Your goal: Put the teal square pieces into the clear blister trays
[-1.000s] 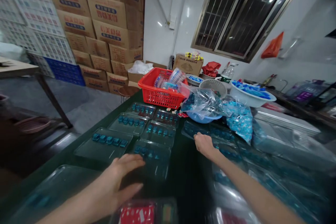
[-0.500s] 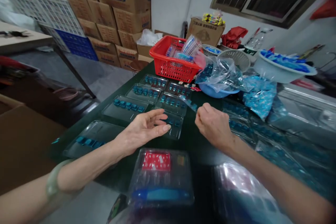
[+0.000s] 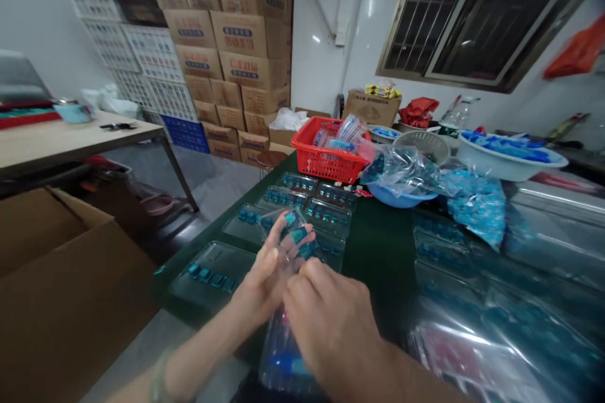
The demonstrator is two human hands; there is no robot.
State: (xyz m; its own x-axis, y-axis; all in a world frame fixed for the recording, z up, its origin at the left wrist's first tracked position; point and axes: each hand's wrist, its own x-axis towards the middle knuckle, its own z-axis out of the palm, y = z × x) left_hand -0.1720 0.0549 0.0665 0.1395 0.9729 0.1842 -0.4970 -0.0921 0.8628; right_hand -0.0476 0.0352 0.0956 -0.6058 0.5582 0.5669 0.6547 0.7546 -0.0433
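My left hand (image 3: pixel 269 271) is wrapped round a clear plastic tray (image 3: pixel 289 217) with several teal pieces in it, tilted up in front of me. My right hand (image 3: pixel 326 308) is closed at the tray's near end, fingertips bent in; what exactly they pinch is hidden. Below my hands, partly covered by them, lies a clear plastic package (image 3: pixel 278 352) with a blue item inside. Beyond and to the left, several like trays with teal pieces (image 3: pixel 212 274) lie in rows on the dark green table (image 3: pixel 373 245).
A red basket (image 3: pixel 326 160) of packages stands at the table's far end, beside a blue bowl (image 3: pixel 401 197) heaped with plastic bags. More clear trays (image 3: pixel 444 252) and shiny packages (image 3: pixel 472 359) lie at right. An open carton (image 3: pixel 70 289) stands left of the table.
My right hand has come left and nearer, to meet my left hand. My left hand, loosely open before, now holds the clear tray. The view has tilted up and turned left.
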